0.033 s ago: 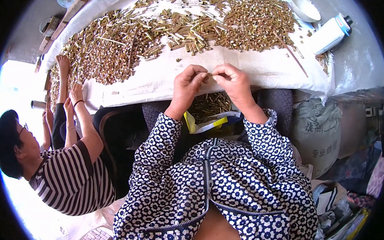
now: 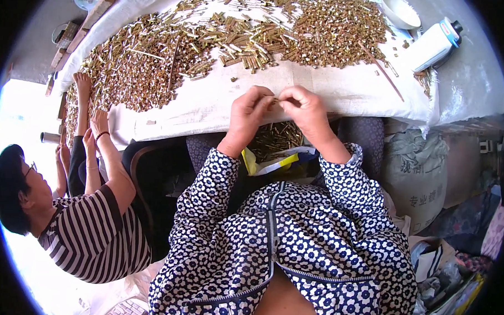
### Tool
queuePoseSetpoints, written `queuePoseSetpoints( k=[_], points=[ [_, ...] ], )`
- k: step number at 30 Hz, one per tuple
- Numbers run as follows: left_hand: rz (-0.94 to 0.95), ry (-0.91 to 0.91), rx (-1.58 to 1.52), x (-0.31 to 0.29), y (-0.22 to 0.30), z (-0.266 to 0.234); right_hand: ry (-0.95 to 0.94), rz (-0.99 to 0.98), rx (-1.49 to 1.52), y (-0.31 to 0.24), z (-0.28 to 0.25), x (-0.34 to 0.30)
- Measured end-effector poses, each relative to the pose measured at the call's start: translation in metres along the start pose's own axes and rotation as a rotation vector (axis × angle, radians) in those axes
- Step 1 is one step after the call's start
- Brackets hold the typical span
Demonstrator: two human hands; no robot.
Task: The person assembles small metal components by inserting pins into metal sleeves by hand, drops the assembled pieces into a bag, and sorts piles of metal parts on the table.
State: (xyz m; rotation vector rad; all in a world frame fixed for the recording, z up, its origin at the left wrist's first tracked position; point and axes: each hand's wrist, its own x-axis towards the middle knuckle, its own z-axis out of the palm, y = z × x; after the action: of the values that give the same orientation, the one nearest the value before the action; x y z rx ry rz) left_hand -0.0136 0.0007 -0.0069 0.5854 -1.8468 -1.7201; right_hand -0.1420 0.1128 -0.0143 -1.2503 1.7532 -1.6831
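Above the near edge of the cloth-covered table (image 2: 232,98), my left hand (image 2: 248,115) and my right hand (image 2: 305,114) meet fingertip to fingertip. Both are closed in a pinch, and a small brass-coloured metal piece (image 2: 275,100) shows between them; its exact shape is mostly hidden by the fingers. Below my hands, between my knees, a yellow and white bag (image 2: 285,163) holds a heap of slim brass-coloured metal pieces (image 2: 276,140). Beyond my fingers lies one loose short metal piece (image 2: 233,79).
Piles of short metal pieces (image 2: 339,30) and longer strips (image 2: 250,43) cover the table's far part. A thin stick (image 2: 382,73), a white bowl (image 2: 401,11) and a white bottle (image 2: 433,44) are at right. A co-worker in a striped shirt (image 2: 94,235) sits at left, hands by the pile.
My left hand has shifted slightly right, its thumb and finger drawn closer together beside my right fingertips. My right hand and the piles look the same.
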Motion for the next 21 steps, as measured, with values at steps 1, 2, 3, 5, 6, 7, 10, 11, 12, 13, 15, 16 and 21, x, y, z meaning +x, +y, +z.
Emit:
queuePoseSetpoints(
  k=[1, 2, 3, 5, 6, 7, 10, 11, 12, 13, 15, 16, 21],
  points=[
    [0.19, -0.037, 0.308, 0.001, -0.004, 0.003, -0.045, -0.078, -0.236, 0.0, 0.0, 0.002],
    [0.38, -0.073, 0.618, 0.002, -0.007, 0.005, -0.041, -0.146, -0.35, -0.002, 0.001, 0.002],
    [0.423, -0.085, 0.735, 0.001, 0.002, 0.011, -0.042, -0.145, -0.355, -0.004, -0.002, 0.002],
    [0.439, -0.105, 0.931, 0.002, 0.011, 0.02, -0.031, -0.182, -0.524, -0.005, -0.011, 0.004],
    [0.441, -0.103, 0.93, 0.002, 0.014, 0.022, 0.003, -0.168, -0.594, 0.002, -0.013, 0.007],
    [0.456, -0.141, 1.008, 0.002, 0.015, 0.024, 0.061, -0.195, -0.649, 0.008, -0.017, 0.008],
    [0.465, -0.178, 1.106, 0.0, 0.023, 0.029, 0.148, -0.157, -0.847, 0.01, -0.03, 0.023],
    [0.464, -0.186, 1.123, -0.001, 0.025, 0.029, 0.19, -0.137, -0.848, 0.011, -0.032, 0.031],
    [0.466, -0.181, 1.125, -0.001, 0.026, 0.03, 0.222, -0.121, -0.902, 0.008, -0.035, 0.036],
    [0.453, -0.197, 1.122, 0.0, 0.027, 0.031, 0.254, -0.105, -0.956, 0.006, -0.038, 0.041],
    [0.448, -0.214, 1.119, 0.003, 0.027, 0.032, 0.241, -0.066, -1.022, 0.023, -0.049, 0.052],
    [0.422, -0.214, 1.096, 0.004, 0.025, 0.032, 0.221, -0.023, -1.085, 0.03, -0.051, 0.055],
    [0.418, -0.203, 1.08, 0.004, 0.023, 0.033, 0.219, -0.121, -1.126, 0.046, -0.051, 0.058]
  ],
)
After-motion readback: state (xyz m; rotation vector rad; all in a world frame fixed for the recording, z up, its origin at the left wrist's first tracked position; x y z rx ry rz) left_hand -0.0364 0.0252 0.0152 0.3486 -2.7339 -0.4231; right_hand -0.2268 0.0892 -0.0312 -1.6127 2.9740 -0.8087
